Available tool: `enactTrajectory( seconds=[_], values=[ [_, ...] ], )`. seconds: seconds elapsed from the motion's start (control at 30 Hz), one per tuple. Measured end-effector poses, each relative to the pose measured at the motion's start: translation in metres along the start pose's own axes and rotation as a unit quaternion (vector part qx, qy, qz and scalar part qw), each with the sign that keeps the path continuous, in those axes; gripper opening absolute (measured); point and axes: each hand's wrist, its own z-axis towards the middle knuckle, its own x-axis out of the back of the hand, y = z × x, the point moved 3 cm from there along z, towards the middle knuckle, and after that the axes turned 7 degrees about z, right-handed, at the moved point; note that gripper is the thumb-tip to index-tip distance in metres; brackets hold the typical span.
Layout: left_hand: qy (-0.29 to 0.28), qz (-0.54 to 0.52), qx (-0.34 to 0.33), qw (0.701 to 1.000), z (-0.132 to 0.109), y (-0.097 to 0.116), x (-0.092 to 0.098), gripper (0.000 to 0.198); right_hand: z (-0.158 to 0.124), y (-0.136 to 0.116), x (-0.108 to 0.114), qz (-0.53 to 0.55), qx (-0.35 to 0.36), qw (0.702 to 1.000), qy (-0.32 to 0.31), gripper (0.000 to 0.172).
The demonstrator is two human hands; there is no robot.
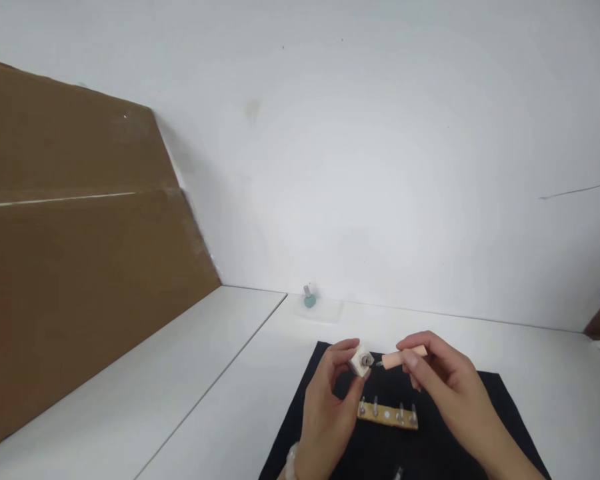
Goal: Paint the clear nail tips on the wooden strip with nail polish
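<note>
The mat (285, 460) lies on the bench (545, 380), toward the near right. On the mat sits a strip (387, 416) carrying upright bolts (375, 405). Above the strip, the left hand (325, 417) holds a small block (361, 361), and the right hand (447, 387) holds a cylinder (397, 359) just beside that block, not touching it. Behind the mat, at the bench's rear edge, a small upright piece (309, 298) stands on a flat plate (320, 311), before the wall (380, 153). A cardboard sheet (80, 220) stands along the bench's left side.
</note>
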Motion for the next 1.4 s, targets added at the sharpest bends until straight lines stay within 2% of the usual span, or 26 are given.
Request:
enactTrajectory(
  seconds=[0.33,0.47,0.6,0.7,0.83,1.07,1.23,1.4],
  values=[
    [-0.019,0.005,-0.001,1.000,-0.001,-0.002,-0.001,0.018,-0.007,-0.004,-0.009,-0.115,0.107,0.988,0.009,0.021],
    [-0.023,0.033,-0.037,0.999,-0.002,-0.005,0.000,0.021,-0.006,-0.007,-0.013,-0.136,0.146,0.980,-0.005,0.020],
    [-0.015,0.082,-0.091,0.992,-0.005,-0.005,0.001,0.027,-0.007,-0.008,-0.018,-0.150,0.156,0.976,-0.022,0.020],
    [-0.012,0.118,-0.139,0.983,-0.007,-0.003,0.002,0.032,-0.007,-0.004,-0.022,-0.152,0.134,0.978,-0.048,0.022],
    [-0.003,0.164,-0.178,0.970,-0.008,0.000,0.004,0.036,-0.003,0.006,-0.021,-0.122,0.061,0.989,-0.061,0.027],
    [0.044,0.230,-0.308,0.922,-0.004,0.007,0.008,0.045,0.004,0.029,-0.018,-0.039,-0.055,0.995,-0.067,0.036],
    [0.055,0.251,-0.334,0.907,-0.002,0.010,0.008,0.041,0.006,0.036,-0.021,0.001,-0.084,0.993,-0.081,0.038],
    [0.054,0.258,-0.354,0.897,-0.001,0.012,0.008,0.041,0.005,0.035,-0.022,0.000,-0.067,0.995,-0.079,0.035]
  ],
)
